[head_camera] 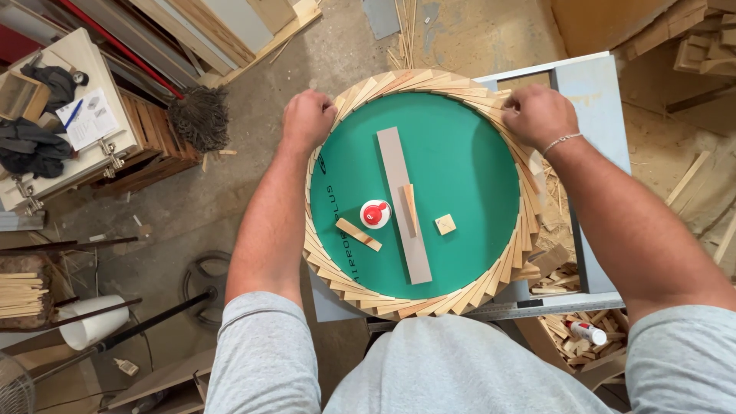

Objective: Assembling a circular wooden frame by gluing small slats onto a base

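A round green disc ringed by a fan of overlapping pale wooden slats lies flat on a grey-blue bench top, its far half reaching toward the bench's far edge and its near rim overhanging the near edge, close to the person's body.

Both hands sit on the far arc of that slat ring, well apart, one on each side of the disc's middle. The left hand rests at the far-left of the ring, fingers curled down over the slat ends; whether it grips a single slat or only presses on several cannot be told. The right hand rests at the far-right of the ring, knuckles up and fingers bent onto the slats, and its hold is likewise hidden under the fingers.

A long grey flat strip lies on the green face, its long axis running from far to near, slightly aslant, about midway between the two hands. Beside it on the left stand a small red-capped white glue bottle and a loose short wooden slat; a narrow wooden wedge lies on the strip, and a small square wooden block sits to its right. These loose pieces lie nearer the body than the hands, the left hand being the closer to the bottle.
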